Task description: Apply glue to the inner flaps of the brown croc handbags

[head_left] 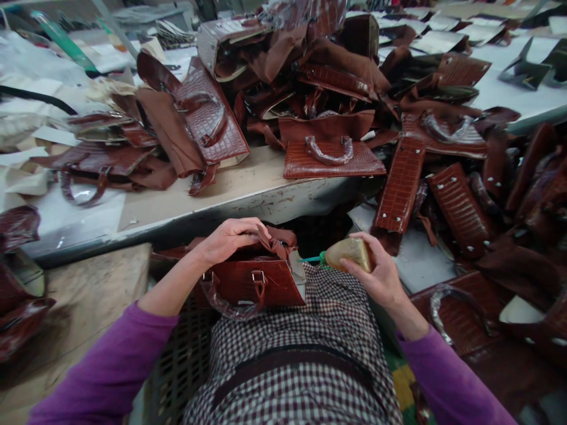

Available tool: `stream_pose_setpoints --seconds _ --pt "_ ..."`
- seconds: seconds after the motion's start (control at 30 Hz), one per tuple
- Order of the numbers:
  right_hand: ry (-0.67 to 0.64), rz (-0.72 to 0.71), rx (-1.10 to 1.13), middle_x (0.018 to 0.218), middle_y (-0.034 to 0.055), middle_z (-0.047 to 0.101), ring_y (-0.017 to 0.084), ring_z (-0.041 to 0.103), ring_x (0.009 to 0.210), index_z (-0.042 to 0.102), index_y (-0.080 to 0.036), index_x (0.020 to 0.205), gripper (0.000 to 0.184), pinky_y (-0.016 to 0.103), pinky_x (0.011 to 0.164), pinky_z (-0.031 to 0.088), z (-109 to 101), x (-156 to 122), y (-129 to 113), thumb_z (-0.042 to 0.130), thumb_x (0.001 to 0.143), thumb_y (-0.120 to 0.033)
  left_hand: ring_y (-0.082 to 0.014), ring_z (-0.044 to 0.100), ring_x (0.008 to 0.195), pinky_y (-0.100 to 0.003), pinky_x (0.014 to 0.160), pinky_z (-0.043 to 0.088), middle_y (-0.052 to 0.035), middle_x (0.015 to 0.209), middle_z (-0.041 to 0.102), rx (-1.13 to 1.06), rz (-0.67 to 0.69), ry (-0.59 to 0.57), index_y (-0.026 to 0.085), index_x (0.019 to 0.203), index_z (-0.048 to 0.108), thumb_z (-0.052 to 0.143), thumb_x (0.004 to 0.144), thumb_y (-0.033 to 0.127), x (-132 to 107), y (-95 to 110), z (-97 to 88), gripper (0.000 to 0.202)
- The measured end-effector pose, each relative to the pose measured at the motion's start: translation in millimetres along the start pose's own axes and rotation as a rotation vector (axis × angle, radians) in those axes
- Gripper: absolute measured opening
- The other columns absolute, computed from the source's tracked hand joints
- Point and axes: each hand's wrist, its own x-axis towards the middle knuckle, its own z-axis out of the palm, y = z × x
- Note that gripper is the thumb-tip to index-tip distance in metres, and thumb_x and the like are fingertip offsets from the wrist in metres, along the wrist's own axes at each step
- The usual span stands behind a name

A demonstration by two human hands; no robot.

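Note:
A reddish-brown crocodile-pattern handbag (234, 282) rests on the lap over a checked apron, its plastic-wrapped handle hanging toward me. My left hand (237, 239) is closed on the brown lining (280, 241) at the bag's top, with the fingertips partly hidden. In my right hand (381, 271) is a squeeze bottle (352, 252) of yellowish liquid, tilted on its side. Its thin blue-green nozzle points left, close to the bag's pale open side edge (297, 273). Whether the tip touches that edge I cannot tell.
Across the worktable (248, 171) lies a heap of similar unfinished handbags (334, 159). More bag pieces (460, 203) are piled at the right. A wooden board (97, 295) is at the left, beside a dark plastic crate (179, 354). A green bottle (64, 41) lies far left.

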Motion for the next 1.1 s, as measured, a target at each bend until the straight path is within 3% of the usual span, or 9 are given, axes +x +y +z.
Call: stream_pose_setpoints --seconds 0.43,0.73,0.9,1.1 --pt "-0.099 0.088 -0.026 0.108 0.0066 0.067 0.029 0.064 0.095 0.059 -0.023 0.116 0.045 0.042 0.087 0.051 -2.4 -17.4 12.3 0.073 0.082 -0.049 -0.0170 0.067 0.085 -0.027 0.078 0.056 -0.0072 0.092 0.069 0.000 0.010 0.013 0.013 0.088 0.074 0.063 0.091 0.022 -4.6 -2.3 1.3 0.014" --pt "0.049 0.370 0.206 0.101 0.0080 0.072 0.032 0.067 0.093 0.062 -0.020 0.113 0.051 0.042 0.081 0.056 -2.7 -37.3 19.9 0.076 0.075 -0.053 -0.0182 0.068 0.092 -0.026 0.084 0.054 -0.0063 0.096 0.071 0.177 0.074 0.074 0.016 0.085 0.072 0.062 0.090 0.013 -37.3 7.9 3.9 0.011" --pt "0.048 0.364 0.223 0.105 0.0082 0.070 0.031 0.067 0.096 0.060 -0.021 0.115 0.052 0.042 0.085 0.056 2.7 -40.8 19.3 0.077 0.076 -0.051 -0.0186 0.068 0.096 -0.026 0.087 0.053 -0.0053 0.099 0.071 0.269 0.092 0.059 0.017 0.090 0.070 0.057 0.091 0.009 -56.8 20.3 15.5 0.015" --pt "-0.052 0.309 0.149 0.109 0.0072 0.068 0.030 0.065 0.099 0.059 -0.023 0.118 0.049 0.042 0.088 0.053 6.8 -39.6 27.0 0.075 0.080 -0.049 -0.0211 0.069 0.095 -0.029 0.086 0.055 -0.0084 0.098 0.071 0.306 0.149 0.073 0.017 0.092 0.069 0.056 0.094 0.014 -71.0 27.7 28.6 0.014"
